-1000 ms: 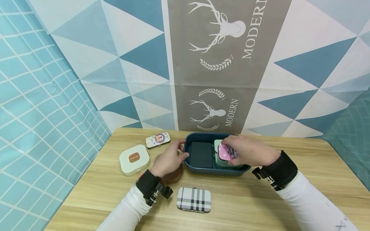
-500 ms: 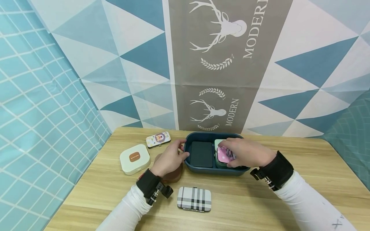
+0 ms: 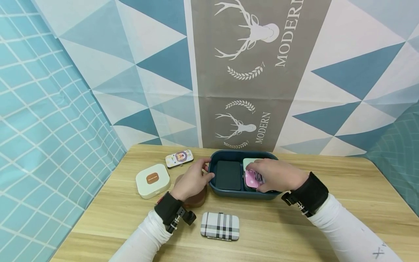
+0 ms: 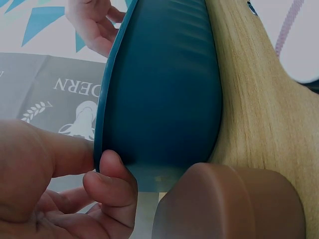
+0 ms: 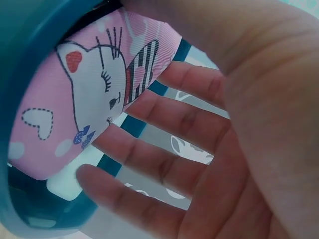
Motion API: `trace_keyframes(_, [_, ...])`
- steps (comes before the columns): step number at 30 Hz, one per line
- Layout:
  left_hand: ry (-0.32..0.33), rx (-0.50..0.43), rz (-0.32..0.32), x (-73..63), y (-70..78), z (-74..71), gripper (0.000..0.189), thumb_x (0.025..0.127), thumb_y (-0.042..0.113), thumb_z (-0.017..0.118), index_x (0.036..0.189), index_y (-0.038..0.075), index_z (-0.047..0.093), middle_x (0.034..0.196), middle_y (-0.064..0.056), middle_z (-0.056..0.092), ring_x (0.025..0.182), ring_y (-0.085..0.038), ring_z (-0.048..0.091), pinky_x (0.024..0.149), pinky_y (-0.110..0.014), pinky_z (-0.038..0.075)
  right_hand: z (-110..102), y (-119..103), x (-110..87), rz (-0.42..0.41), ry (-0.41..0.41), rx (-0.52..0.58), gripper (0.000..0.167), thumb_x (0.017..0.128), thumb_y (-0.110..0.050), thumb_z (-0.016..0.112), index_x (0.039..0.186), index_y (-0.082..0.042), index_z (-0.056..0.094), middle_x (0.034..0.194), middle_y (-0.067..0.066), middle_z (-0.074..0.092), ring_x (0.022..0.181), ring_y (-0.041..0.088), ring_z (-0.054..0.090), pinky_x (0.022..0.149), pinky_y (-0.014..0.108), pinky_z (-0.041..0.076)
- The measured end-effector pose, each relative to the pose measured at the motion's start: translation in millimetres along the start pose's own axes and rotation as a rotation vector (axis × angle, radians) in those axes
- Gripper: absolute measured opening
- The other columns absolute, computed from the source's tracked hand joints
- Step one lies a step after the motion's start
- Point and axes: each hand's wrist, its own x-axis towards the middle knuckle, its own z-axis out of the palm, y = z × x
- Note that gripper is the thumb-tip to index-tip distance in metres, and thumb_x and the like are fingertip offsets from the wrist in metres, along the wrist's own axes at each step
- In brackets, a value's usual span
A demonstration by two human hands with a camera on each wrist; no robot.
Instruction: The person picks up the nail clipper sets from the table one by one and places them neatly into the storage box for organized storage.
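Note:
In the head view my left hand point(image 3: 194, 180) pinches the left rim of a dark blue plastic basin point(image 3: 245, 195); the left wrist view shows its thumb on the outer wall. Over the basin's right part, my right hand point(image 3: 278, 174) holds a pink case point(image 3: 250, 178) printed with a white cat, thumb on the near edge and fingers along the far one. The case point(image 5: 65, 104) sits low inside the rim, above a pale green box point(image 3: 248, 161). A flat black case point(image 3: 228, 175) lies in the basin's left half.
A brown rounded case point(image 3: 196, 200) lies partly under my left hand, by the basin. Left of it are a cream square case point(image 3: 152, 181) and a small printed tin point(image 3: 179, 158). A plaid case point(image 3: 219, 226) lies in front. A patterned cloth wall stands behind the table.
My right hand has moved slightly down and left with the pink case, which now sits lower in the basin. The left hand stays on the rim.

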Motion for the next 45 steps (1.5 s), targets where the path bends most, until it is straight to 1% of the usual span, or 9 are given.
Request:
trace_keyframes(4, [0.001, -0.002, -0.004, 0.3, -0.4, 0.1, 0.055, 0.105, 0.007, 0.068, 0.155, -0.002, 0.046, 0.111, -0.012, 0.057, 0.079, -0.017, 0.061, 0.070, -0.034, 0.052, 1.3, 0.3, 0.5, 0.002, 0.006, -0.032, 0.049, 0.079, -0.015, 0.092, 0.122, -0.007, 0.071, 0.104, -0.002, 0.068, 0.092, 0.015, 0.057, 0.079, 0.032, 0.055])
trace_keyframes(9, [-0.002, -0.015, -0.010, 0.2, -1.2, 0.1, 0.055, 0.105, 0.007, 0.067, 0.155, -0.002, 0.046, 0.111, -0.012, 0.057, 0.077, -0.016, 0.062, 0.069, -0.033, 0.052, 1.7, -0.9, 1.7, 0.027, -0.005, -0.064, 0.054, 0.079, -0.019, 0.094, 0.126, -0.007, 0.071, 0.112, 0.002, 0.070, 0.098, 0.020, 0.059, 0.085, 0.038, 0.056])
trace_keyframes(14, [-0.002, -0.021, -0.013, 0.0, -1.2, -0.1, 0.056, 0.105, 0.007, 0.067, 0.155, -0.002, 0.046, 0.111, -0.012, 0.057, 0.075, -0.016, 0.062, 0.068, -0.033, 0.052, 2.0, -0.7, 3.4, 0.028, -0.007, -0.075, 0.055, 0.078, -0.020, 0.094, 0.126, -0.007, 0.071, 0.114, 0.003, 0.071, 0.099, 0.020, 0.059, 0.086, 0.039, 0.056])
trace_keyframes(22, [-0.006, -0.029, -0.012, 0.2, -1.2, -0.1, 0.056, 0.105, 0.007, 0.067, 0.156, -0.002, 0.045, 0.110, -0.012, 0.057, 0.075, -0.016, 0.062, 0.068, -0.033, 0.052, 3.3, 0.9, 6.0, 0.014, -0.019, -0.078, 0.053, 0.077, -0.015, 0.093, 0.125, -0.007, 0.071, 0.114, 0.003, 0.069, 0.098, 0.019, 0.061, 0.088, 0.039, 0.057])
trace_keyframes(27, [-0.005, -0.029, -0.012, 0.0, -0.9, -0.1, 0.056, 0.105, 0.007, 0.067, 0.155, -0.002, 0.045, 0.110, -0.012, 0.057, 0.075, -0.016, 0.062, 0.068, -0.033, 0.052, 3.5, 2.2, 8.0, 0.021, -0.030, -0.067, 0.053, 0.075, -0.014, 0.093, 0.123, -0.008, 0.072, 0.113, 0.003, 0.069, 0.096, 0.019, 0.061, 0.088, 0.040, 0.057])
trace_keyframes(31, [-0.004, -0.023, -0.012, -0.5, -0.6, -0.2, 0.055, 0.105, 0.007, 0.067, 0.155, -0.002, 0.046, 0.111, -0.012, 0.057, 0.074, -0.016, 0.061, 0.067, -0.032, 0.051, 3.1, 3.2, 8.3, 0.036, -0.043, -0.038, 0.051, 0.075, -0.011, 0.091, 0.122, -0.008, 0.074, 0.112, 0.002, 0.068, 0.094, 0.017, 0.060, 0.086, 0.039, 0.057])
trace_keyframes(38, [-0.002, -0.016, -0.011, -0.7, 0.4, -0.4, 0.055, 0.105, 0.007, 0.068, 0.155, -0.001, 0.046, 0.111, -0.012, 0.057, 0.074, -0.017, 0.060, 0.067, -0.032, 0.051, -0.9, 4.2, 8.6, 0.074, -0.090, 0.012, 0.049, 0.075, -0.012, 0.090, 0.122, -0.009, 0.077, 0.111, 0.000, 0.068, 0.093, 0.016, 0.059, 0.086, 0.038, 0.056])
trace_keyframes(45, [-0.001, -0.014, -0.014, -0.3, 0.9, -0.5, 0.055, 0.105, 0.008, 0.068, 0.155, -0.001, 0.046, 0.111, -0.012, 0.057, 0.074, -0.017, 0.060, 0.067, -0.032, 0.051, -3.0, 3.2, 9.7, 0.073, -0.110, 0.029, 0.047, 0.076, -0.011, 0.089, 0.121, -0.011, 0.078, 0.109, -0.001, 0.066, 0.092, 0.015, 0.057, 0.083, 0.036, 0.055])
